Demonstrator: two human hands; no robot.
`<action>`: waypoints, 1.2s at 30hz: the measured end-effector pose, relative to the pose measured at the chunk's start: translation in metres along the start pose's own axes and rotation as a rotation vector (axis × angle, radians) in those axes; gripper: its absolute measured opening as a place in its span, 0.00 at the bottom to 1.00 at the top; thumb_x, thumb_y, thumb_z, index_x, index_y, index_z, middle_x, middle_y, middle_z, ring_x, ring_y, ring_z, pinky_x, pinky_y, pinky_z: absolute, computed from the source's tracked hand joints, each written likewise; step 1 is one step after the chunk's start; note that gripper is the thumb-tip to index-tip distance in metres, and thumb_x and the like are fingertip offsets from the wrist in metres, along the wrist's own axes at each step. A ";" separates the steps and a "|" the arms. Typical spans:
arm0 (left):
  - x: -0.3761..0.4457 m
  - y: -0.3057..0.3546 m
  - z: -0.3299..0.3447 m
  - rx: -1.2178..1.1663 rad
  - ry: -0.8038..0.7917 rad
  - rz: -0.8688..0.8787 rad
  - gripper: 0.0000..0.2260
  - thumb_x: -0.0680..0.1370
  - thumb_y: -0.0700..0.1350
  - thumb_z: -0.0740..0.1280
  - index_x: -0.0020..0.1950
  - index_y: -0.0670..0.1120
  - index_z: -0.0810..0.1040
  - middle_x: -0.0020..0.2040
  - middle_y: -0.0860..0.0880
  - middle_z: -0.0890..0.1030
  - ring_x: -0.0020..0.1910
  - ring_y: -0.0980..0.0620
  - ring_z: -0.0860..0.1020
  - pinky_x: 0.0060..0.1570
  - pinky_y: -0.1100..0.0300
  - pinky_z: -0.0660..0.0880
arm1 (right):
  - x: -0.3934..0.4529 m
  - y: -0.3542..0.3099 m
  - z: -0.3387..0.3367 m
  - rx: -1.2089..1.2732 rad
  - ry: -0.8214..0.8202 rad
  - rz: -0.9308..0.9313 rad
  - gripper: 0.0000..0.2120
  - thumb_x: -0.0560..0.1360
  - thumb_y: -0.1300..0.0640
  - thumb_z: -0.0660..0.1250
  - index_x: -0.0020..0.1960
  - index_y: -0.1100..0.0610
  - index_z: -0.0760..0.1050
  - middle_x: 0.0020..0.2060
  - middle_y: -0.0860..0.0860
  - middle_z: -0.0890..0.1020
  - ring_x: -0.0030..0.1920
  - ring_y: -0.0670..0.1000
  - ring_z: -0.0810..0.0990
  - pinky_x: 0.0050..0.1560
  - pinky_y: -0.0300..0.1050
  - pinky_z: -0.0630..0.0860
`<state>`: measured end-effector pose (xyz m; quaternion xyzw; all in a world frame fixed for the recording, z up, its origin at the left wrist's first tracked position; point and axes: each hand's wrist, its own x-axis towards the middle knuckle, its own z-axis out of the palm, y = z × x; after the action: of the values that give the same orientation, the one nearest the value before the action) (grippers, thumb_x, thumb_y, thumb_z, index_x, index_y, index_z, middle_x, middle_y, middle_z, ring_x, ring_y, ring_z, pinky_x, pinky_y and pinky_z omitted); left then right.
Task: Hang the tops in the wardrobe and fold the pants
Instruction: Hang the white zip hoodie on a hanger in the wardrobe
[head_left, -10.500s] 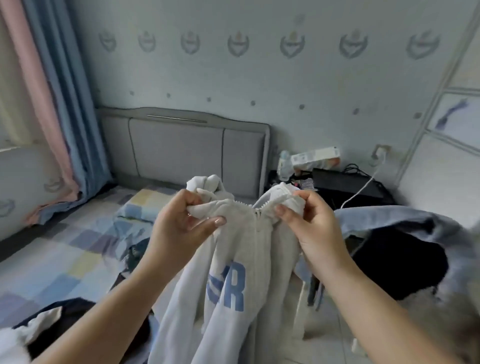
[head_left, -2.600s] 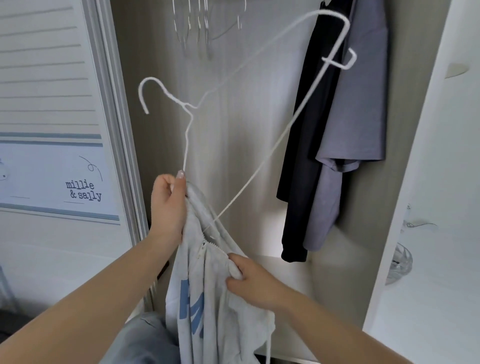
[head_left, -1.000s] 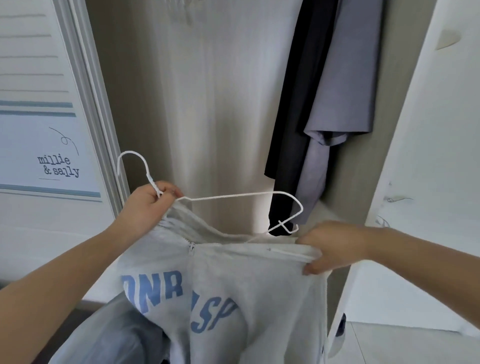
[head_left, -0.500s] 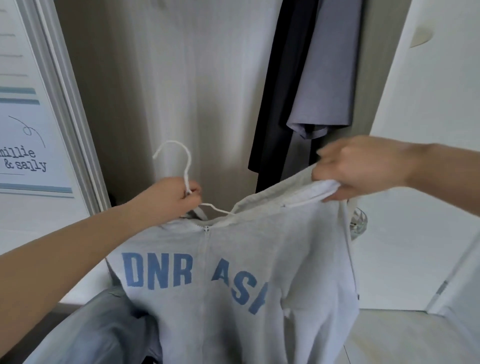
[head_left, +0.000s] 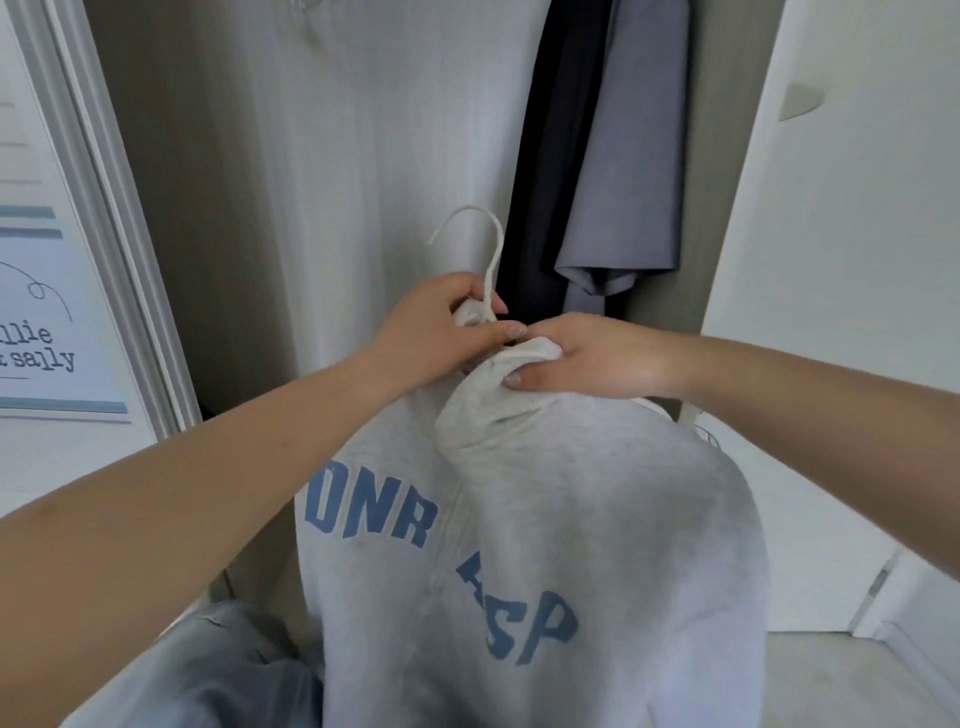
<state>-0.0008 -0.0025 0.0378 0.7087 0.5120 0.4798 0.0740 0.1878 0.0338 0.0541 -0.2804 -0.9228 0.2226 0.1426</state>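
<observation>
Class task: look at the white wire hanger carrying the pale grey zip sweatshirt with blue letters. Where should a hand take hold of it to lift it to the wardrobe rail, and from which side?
Grip the white wire hanger at its neck, just below the hook, coming from the left where the left hand already holds it. The hook stands upright and bare above the pale grey zip sweatshirt, so a neck grip probably leaves it free to catch a rail. The right hand holds the collar.

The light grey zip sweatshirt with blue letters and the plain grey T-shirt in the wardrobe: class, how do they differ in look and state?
The light grey zip sweatshirt carries blue letters; the plain grey T-shirt has none. The sweatshirt is gripped at its collar by the left hand and right hand, its white hanger hooked on nothing; the T-shirt hangs untouched inside the wardrobe. Both are grey tops.
</observation>
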 end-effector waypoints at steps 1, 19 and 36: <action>-0.001 -0.003 -0.007 -0.005 0.021 -0.002 0.10 0.69 0.50 0.76 0.44 0.48 0.80 0.35 0.68 0.79 0.35 0.71 0.76 0.34 0.77 0.69 | -0.003 0.004 0.001 -0.018 0.029 -0.003 0.07 0.75 0.47 0.66 0.44 0.50 0.78 0.37 0.38 0.81 0.39 0.36 0.78 0.40 0.30 0.72; -0.007 -0.020 -0.046 0.113 0.294 0.059 0.09 0.68 0.53 0.76 0.43 0.53 0.79 0.39 0.62 0.79 0.38 0.69 0.76 0.38 0.76 0.68 | -0.016 0.012 0.007 0.284 0.423 0.035 0.06 0.75 0.50 0.68 0.39 0.44 0.80 0.32 0.37 0.82 0.33 0.35 0.78 0.34 0.25 0.70; 0.014 -0.026 -0.059 0.366 0.118 0.222 0.06 0.76 0.44 0.69 0.49 0.43 0.84 0.40 0.43 0.80 0.40 0.49 0.75 0.42 0.62 0.68 | -0.031 0.005 -0.028 0.313 0.135 0.151 0.08 0.77 0.52 0.65 0.51 0.52 0.81 0.46 0.49 0.85 0.48 0.47 0.84 0.46 0.39 0.78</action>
<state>-0.0626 -0.0020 0.0623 0.7329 0.5130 0.4247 -0.1394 0.2261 0.0289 0.0716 -0.3376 -0.8415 0.3541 0.2291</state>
